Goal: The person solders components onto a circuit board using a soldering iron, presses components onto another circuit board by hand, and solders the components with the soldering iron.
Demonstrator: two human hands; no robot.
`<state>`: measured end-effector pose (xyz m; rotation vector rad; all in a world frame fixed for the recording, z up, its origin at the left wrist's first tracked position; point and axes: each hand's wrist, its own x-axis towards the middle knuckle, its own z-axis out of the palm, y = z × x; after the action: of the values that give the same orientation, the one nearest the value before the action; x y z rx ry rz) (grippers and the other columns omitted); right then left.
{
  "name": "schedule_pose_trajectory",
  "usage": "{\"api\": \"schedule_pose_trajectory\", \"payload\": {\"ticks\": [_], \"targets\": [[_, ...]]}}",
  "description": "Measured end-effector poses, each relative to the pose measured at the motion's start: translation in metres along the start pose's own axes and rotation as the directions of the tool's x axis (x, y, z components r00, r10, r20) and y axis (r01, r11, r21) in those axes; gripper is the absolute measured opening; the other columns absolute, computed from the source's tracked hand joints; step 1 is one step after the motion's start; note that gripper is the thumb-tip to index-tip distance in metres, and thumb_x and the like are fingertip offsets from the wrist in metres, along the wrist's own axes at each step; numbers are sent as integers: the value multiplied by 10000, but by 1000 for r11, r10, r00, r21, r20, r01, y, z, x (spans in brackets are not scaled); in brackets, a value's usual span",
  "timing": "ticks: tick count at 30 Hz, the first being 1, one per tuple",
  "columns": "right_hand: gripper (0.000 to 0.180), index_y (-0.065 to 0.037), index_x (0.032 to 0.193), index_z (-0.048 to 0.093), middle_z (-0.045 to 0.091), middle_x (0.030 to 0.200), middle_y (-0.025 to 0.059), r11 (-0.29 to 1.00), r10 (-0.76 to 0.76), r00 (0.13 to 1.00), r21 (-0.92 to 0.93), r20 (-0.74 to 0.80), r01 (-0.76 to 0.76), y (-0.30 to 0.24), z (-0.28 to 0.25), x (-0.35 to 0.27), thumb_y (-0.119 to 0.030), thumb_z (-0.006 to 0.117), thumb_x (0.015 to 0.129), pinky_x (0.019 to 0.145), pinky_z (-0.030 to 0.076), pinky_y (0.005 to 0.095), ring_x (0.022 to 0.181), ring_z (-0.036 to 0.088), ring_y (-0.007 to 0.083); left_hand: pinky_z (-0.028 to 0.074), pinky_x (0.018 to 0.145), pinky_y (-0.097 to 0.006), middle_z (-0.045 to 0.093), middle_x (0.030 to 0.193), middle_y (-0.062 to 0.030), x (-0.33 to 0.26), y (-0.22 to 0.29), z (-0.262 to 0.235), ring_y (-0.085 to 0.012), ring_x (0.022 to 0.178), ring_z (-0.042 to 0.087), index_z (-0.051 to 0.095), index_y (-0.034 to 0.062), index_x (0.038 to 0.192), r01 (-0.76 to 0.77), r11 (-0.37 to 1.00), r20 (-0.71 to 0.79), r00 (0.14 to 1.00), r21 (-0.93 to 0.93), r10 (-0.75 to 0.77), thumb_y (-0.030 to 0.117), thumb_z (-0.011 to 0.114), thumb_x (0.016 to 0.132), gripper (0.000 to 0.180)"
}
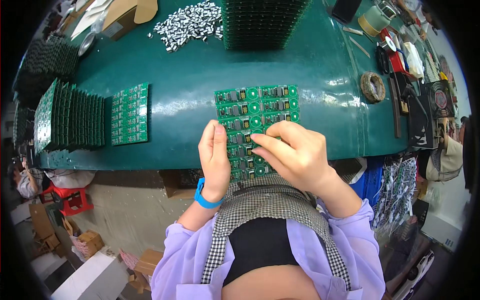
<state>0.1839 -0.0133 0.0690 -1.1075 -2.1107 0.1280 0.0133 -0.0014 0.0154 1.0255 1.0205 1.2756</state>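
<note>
Green table [185, 135] with circuit boards [130, 117], silvery pieces [187, 26]

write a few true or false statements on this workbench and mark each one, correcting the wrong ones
1. The left hand is at the left edge of the green circuit board panel. True.
2. The blue wristband is on the right wrist. False: the blue wristband is on the left wrist.
3. The pile of small silver components lies to the left of the tall circuit board stack at the far side. True.
4. The brown ring-shaped roll lies to the left of the panel. False: it lies to the right.
5. The right hand has its thumb and index finger over the panel. True.
</note>
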Motion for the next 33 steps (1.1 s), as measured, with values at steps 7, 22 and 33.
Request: {"api": "schedule_pose_trajectory", "payload": {"ticks": [7, 22, 33], "targets": [[211, -63, 857, 674, 574, 777, 13, 998, 0, 1000, -56, -3, 0, 6, 16, 3, -127, 737, 666, 504, 474, 276, 657, 609, 150, 266, 562, -206, 377, 708, 74, 0, 3, 7, -13, 661, 291, 451, 71, 808, 12, 1000, -38, 999, 20, -11, 230, 400, 1041, 286], [197, -32, 910, 699, 651, 832, 81, 961, 274, 944, 83, -183, -263, 14, -35, 1, -49, 754, 722, 568, 495, 300, 660, 629, 210, 408, 690, -208, 553, 861, 27, 1, -12, -13, -34, 773, 473, 536, 40, 935, 82, 995, -21, 996, -50, -83, 227, 405, 1037, 250], [182, -19, 984, 692, 652, 1078, 116, 864, 386, 922, 362, -32, -349, 71, -25, -7, -48, 676, 805, 876, 490, 339, 1010, 630, 250, 417, 682, -211, 564, 854, 36, 1, -8, -4, -27, 757, 479, 531, 40, 919, 161, 983, -4, 987, -91, -162, 223, 409, 1037, 249]]}}
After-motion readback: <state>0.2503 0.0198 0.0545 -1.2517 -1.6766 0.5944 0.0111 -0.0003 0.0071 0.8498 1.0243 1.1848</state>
